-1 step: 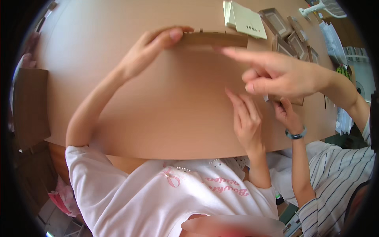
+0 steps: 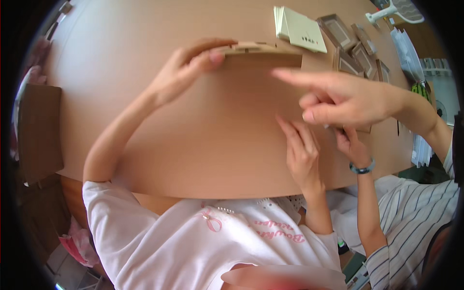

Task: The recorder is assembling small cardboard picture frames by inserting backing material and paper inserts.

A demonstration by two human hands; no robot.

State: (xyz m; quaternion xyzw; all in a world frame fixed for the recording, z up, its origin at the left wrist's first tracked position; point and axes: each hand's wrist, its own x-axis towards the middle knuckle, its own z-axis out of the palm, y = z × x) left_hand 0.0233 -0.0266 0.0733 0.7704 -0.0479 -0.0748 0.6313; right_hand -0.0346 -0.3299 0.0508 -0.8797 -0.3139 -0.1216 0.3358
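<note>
Your left hand [image 2: 186, 70] curls its fingers over the far edge of the large brown cardboard panel [image 2: 217, 140], which lies across the pale wooden tabletop [image 2: 121, 43] directly before you. Your right hand [image 2: 302, 154] rests on the panel's right part, flat, fingers spread long. A co-worker's pointing hand [image 2: 338, 99] hovers above it. Far right: stack of cream folded sheets [image 2: 299, 29], small brown cardboard trays [image 2: 348, 46], white fan [image 2: 396, 9].
</note>
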